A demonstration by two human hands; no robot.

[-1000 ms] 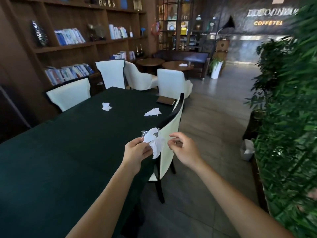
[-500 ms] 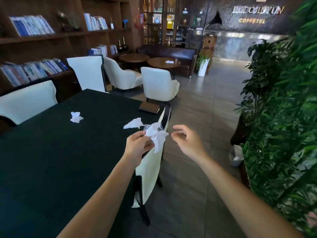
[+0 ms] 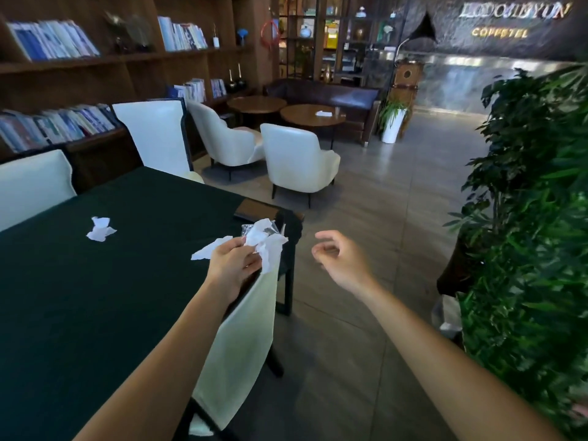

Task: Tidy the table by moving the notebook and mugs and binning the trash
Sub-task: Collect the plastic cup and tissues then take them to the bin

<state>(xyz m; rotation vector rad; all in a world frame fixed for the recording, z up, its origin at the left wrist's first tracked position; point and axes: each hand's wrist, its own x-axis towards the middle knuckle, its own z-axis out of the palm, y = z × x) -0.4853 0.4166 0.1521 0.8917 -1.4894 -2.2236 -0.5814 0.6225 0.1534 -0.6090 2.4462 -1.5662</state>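
Observation:
My left hand (image 3: 234,261) grips a wad of crumpled white paper with a bit of shiny wrapper (image 3: 265,241), held above the right edge of the dark green table (image 3: 95,297). My right hand (image 3: 342,259) hovers empty over the floor to the right, fingers loosely curled and apart. Another white paper scrap (image 3: 208,251) lies on the table just left of my left hand, partly hidden by it. A crumpled tissue (image 3: 100,229) lies further left. A dark notebook (image 3: 254,210) rests at the table's far right corner. No mugs are in view.
A white chair (image 3: 245,338) is tucked in at the table's right edge under my left arm. More white chairs (image 3: 299,160) stand beyond. A small bin with a white liner (image 3: 448,316) sits on the floor beside the green plants (image 3: 534,218) at right.
My right hand let go of the paper wad and moved away to the right. The view has swung right and nearer the table's far corner. The left hand keeps holding the wad.

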